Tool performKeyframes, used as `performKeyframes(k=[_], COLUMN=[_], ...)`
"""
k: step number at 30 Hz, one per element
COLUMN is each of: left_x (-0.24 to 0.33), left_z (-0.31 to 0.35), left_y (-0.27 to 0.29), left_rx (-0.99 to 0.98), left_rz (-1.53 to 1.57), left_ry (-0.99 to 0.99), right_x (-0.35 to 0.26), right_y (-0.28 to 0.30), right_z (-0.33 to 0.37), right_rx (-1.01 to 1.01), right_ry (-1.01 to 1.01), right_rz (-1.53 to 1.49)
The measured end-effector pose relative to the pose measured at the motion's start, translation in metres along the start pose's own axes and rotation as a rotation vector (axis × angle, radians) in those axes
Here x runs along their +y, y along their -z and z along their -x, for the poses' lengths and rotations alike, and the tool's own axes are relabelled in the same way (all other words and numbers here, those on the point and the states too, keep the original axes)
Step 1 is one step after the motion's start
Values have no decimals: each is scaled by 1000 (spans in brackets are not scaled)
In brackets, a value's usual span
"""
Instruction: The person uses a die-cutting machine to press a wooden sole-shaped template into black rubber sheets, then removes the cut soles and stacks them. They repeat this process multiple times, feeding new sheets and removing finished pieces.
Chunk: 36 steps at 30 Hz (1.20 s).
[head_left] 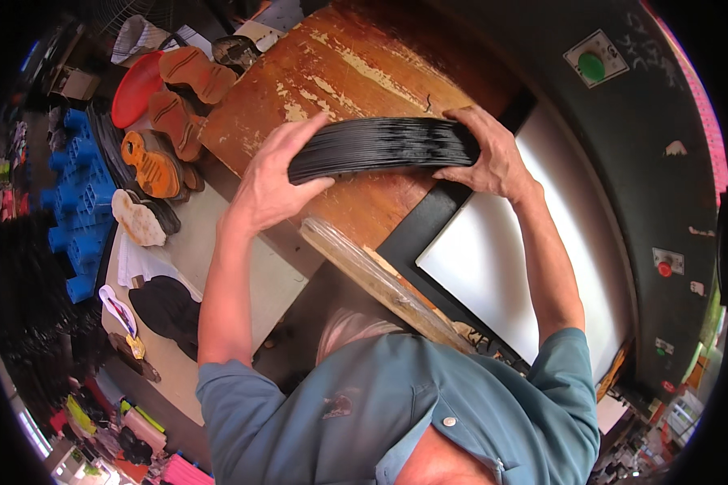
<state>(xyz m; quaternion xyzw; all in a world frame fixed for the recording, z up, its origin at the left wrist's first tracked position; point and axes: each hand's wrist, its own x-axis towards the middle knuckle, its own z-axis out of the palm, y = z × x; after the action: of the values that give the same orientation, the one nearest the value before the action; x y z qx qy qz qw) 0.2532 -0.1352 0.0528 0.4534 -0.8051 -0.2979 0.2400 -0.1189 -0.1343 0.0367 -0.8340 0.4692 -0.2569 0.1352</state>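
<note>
I have both hands up over the brown wood bench (356,69), and they are far apart from each other. The left hand (273,174) grips one end of a stack of thin black sheets (380,147), and the right hand (493,153) grips the other end. Each one has its thumb at the near side and its fingers at the far side, so I'd say the stack is squeezed snugly. It looks curved like a little bridge, but my round lens bends things, so I can't tell how much is real.

What's done, as far as I can see: the sheets are in one neat bunch, with their edges packed close, and both ends are held. What's left: the bunch is not let go of yet. I can't tell if its bottom touches the wood or hangs just above it. I also can't tell if every edge is even, because the middle is shiny and a bit blurry.

To the right is a big smooth white panel (493,250), next to a dark wall with a green button (591,67). Orange shoe-sole shapes (151,166) lie off to the left, well apart from the stack.
</note>
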Motion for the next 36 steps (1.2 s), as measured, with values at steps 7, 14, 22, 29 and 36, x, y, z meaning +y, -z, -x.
performKeyframes(k=[7,14,22,29,36], left_x=[-8,12,-7,12,-9], left_z=[2,-23,-24,-28,-17], left_y=[-22,-31,-22,-29,-21], left_rx=[230,241,235,258,172], left_rz=[-236,-308,-313,-223,-207], left_ry=[-175,-296,-306,-270,-213], right_x=[20,12,14,16,18], right_y=[-28,-27,-24,-21,-18], right_z=[15,26,34,33,34], right_rx=[178,84,104,169,41], right_ry=[-178,-46,26,-119,-265], right_rz=[-315,-209,-18,-254,-319])
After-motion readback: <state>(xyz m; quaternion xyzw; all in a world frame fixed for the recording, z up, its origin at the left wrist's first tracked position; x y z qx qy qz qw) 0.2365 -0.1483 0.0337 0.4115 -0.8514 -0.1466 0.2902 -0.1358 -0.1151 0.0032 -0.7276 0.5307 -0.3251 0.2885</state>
